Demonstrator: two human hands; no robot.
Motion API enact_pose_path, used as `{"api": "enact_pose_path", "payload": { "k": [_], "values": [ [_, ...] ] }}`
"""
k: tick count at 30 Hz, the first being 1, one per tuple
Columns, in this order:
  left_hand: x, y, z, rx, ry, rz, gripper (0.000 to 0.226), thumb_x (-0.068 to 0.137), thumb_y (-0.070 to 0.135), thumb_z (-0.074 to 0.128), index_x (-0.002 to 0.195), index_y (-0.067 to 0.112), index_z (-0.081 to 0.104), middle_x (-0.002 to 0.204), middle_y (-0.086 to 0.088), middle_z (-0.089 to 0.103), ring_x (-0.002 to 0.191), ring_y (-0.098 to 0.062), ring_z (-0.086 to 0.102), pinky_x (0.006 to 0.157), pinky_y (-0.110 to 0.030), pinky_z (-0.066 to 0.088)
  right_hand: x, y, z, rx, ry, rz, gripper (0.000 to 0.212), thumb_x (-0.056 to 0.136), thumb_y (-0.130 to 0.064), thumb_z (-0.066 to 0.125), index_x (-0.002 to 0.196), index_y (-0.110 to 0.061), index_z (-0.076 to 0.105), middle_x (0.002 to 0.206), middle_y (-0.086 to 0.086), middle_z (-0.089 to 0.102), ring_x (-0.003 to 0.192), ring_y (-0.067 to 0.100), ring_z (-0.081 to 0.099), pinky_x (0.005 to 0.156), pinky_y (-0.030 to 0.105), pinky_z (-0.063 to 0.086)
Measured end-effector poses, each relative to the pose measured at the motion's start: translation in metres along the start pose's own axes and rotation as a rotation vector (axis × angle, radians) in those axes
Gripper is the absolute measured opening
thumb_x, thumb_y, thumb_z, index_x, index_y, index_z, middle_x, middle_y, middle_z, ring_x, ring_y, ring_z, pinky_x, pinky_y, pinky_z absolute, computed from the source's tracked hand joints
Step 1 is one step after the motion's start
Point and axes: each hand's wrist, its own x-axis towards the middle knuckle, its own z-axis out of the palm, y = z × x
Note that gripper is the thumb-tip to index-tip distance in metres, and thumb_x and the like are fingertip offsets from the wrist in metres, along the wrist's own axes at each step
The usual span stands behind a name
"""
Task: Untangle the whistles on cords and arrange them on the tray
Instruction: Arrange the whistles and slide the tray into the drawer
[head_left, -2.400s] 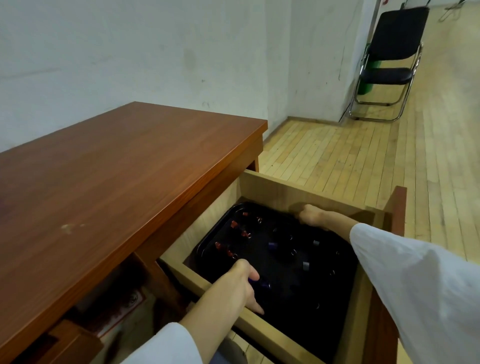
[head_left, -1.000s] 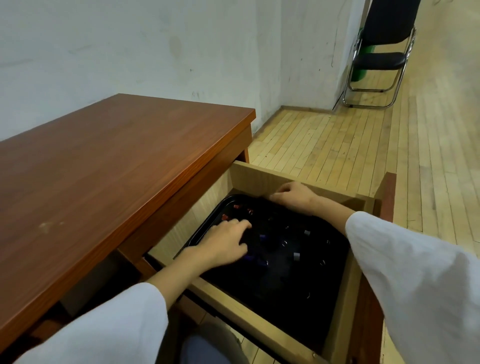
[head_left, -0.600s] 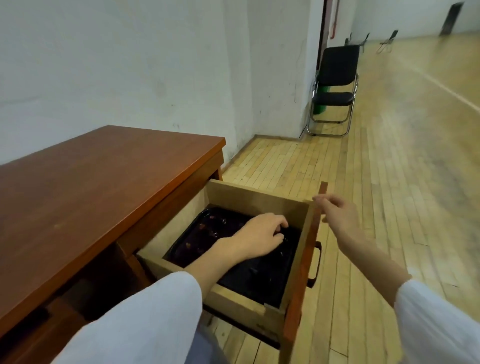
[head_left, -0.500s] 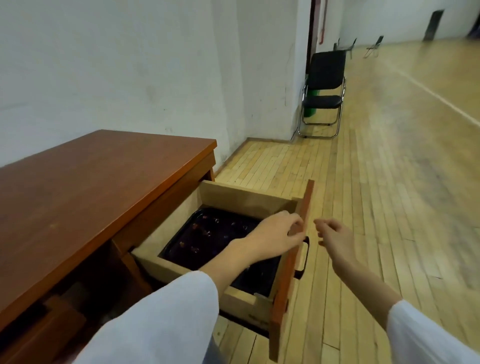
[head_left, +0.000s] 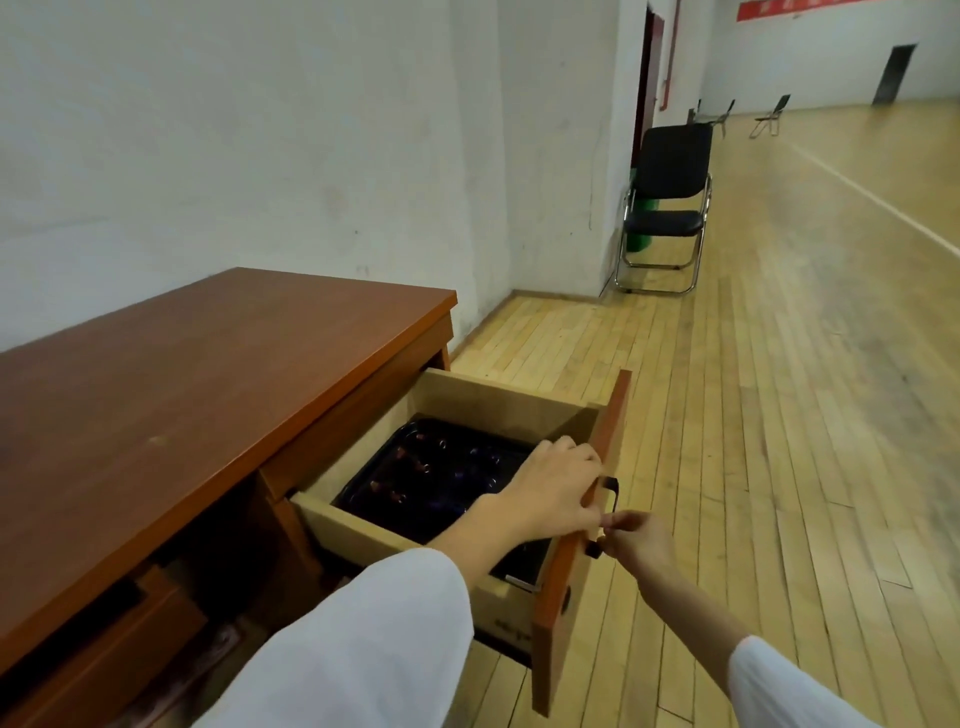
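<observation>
Whistles (head_left: 423, 467) sit on the black tray (head_left: 358, 491) in the open drawer (head_left: 493, 400), too dark to count. L hand (head_left: 550, 493) grips drawer front (head_left: 569, 597); R hand (head_left: 641, 543) curled by handle (head_left: 613, 488), cant tell if gripping. Red banner (head_left: 789, 8) txt unreadable.

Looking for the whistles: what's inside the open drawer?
A black tray lies in the drawer, small reddish and purple whistles on it. The left hand, gripping the drawer front, covers its near right part; cords are too dark to trace.
</observation>
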Motion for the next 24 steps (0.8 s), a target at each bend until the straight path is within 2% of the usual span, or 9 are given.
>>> {"api": "enact_pose_path", "payload": {
  "k": [3,8,13,17,20,24],
  "values": [
    [-0.004,-0.02,-0.005,0.067,-0.013,-0.011,0.046,0.085,0.035,0.057,0.125,0.013,0.055,0.128,-0.003,0.053,0.113,-0.023,0.043,0.096,-0.037,0.032,0.004,-0.006,0.021,-0.012,-0.008,-0.029,0.018,0.08,0.002,0.06,0.066,-0.009,0.064,0.079,0.011,0.066,0.081,0.026,0.063,0.076,0.042,0.056],
    [-0.022,-0.067,-0.01,0.105,-0.006,-0.085,0.043,0.086,0.033,0.054,0.126,0.017,0.055,0.13,0.002,0.053,0.112,-0.019,0.043,0.096,-0.035,0.031,0.008,-0.019,0.069,0.013,-0.029,-0.077,0.02,0.077,-0.001,0.067,0.061,-0.014,0.066,0.077,0.004,0.068,0.08,0.018,0.063,0.075,0.033,0.055],
    [-0.046,-0.118,-0.019,0.183,0.008,-0.152,0.036,0.091,0.027,0.049,0.126,0.02,0.054,0.131,0.005,0.054,0.107,-0.015,0.043,0.09,-0.029,0.031,0.018,-0.037,0.132,0.014,-0.097,-0.112,0.023,0.079,-0.006,0.065,0.059,-0.019,0.067,0.073,-0.001,0.067,0.078,0.016,0.063,0.076,0.034,0.055],
    [-0.059,-0.149,-0.025,0.342,0.002,-0.204,0.035,0.092,0.016,0.049,0.127,0.017,0.055,0.131,0.001,0.053,0.11,-0.018,0.045,0.092,-0.03,0.035,0.024,-0.052,0.179,0.022,-0.121,-0.138,0.022,0.08,-0.004,0.06,0.067,-0.017,0.071,0.072,-0.008,0.065,0.072,0.007,0.057,0.069,0.023,0.045],
    [-0.066,-0.166,-0.025,0.46,-0.004,-0.234,0.035,0.091,0.008,0.051,0.125,0.017,0.055,0.126,-0.003,0.052,0.11,-0.019,0.045,0.092,-0.031,0.038,0.03,-0.061,0.212,0.028,-0.157,-0.142,0.017,0.082,-0.006,0.061,0.072,-0.013,0.072,0.075,-0.005,0.066,0.072,0.006,0.058,0.066,0.02,0.044],
    [-0.075,-0.175,-0.032,0.619,-0.087,-0.237,0.023,0.091,0.006,0.049,0.109,0.016,0.058,0.118,-0.006,0.051,0.109,-0.023,0.041,0.091,-0.034,0.033,0.038,-0.074,0.242,0.023,-0.183,-0.08,0.01,0.082,-0.012,0.065,0.076,-0.008,0.072,0.079,0.002,0.068,0.067,0.01,0.058,0.056,0.02,0.044]
  ]
}}
